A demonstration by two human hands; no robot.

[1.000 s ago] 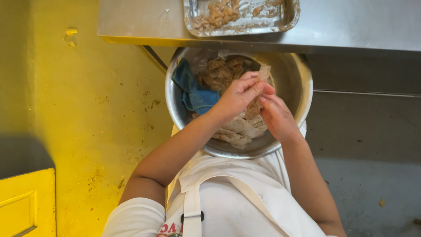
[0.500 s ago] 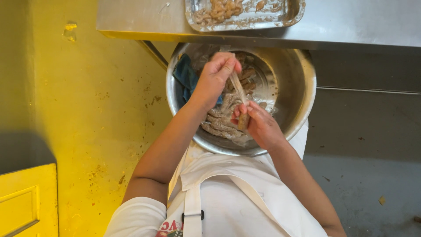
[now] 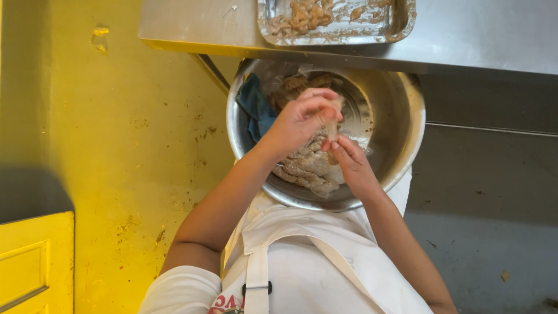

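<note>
A big steel bowl (image 3: 401, 145) rests in my lap and holds a heap of pale raw meat pieces (image 3: 308, 168) and a blue cloth (image 3: 256, 107) at its left side. Above the bowl, my left hand (image 3: 299, 119) and my right hand (image 3: 349, 166) both pinch one thin pale strip of meat (image 3: 333, 119). The left hand grips its upper end, the right hand its lower end. I wear a white apron (image 3: 314, 261).
A steel table edge (image 3: 192, 29) runs across the top, with a metal tray (image 3: 401, 26) of brownish coated pieces on it. Yellow floor (image 3: 116, 145) lies to the left, grey floor (image 3: 488, 221) to the right. A yellow box corner (image 3: 35, 261) sits at lower left.
Both hands rose out of the meat heap. They now hold a single strip stretched between them above the bowl, where before they were down among the pieces.
</note>
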